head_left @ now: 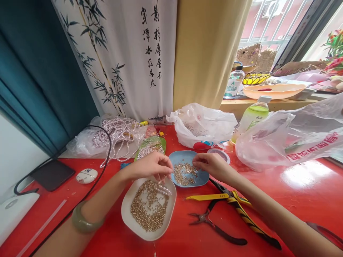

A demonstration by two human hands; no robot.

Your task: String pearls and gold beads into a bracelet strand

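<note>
My left hand (158,165) is closed in a pinch above the white dish's far edge. From its fingers hangs a short strand of pale pearl beads (164,190), partly hidden by the hand. Below it, the white dish (125,210) holds many gold beads (150,221). My right hand (207,164) reaches over the right rim of a blue plate (205,178) with thumb and fingers pinched together. Anything between those fingertips is too small to make out. Small gold pieces (184,173) lie scattered on the blue plate.
Pliers (205,217), larger yellow-black pliers (241,210) and yellow tweezers (206,197) lie right of the dishes. Behind are a green tray (164,142), pearl strands (120,130), plastic bags (200,125) and a bottle (253,116). A black cable (108,157) loops at left.
</note>
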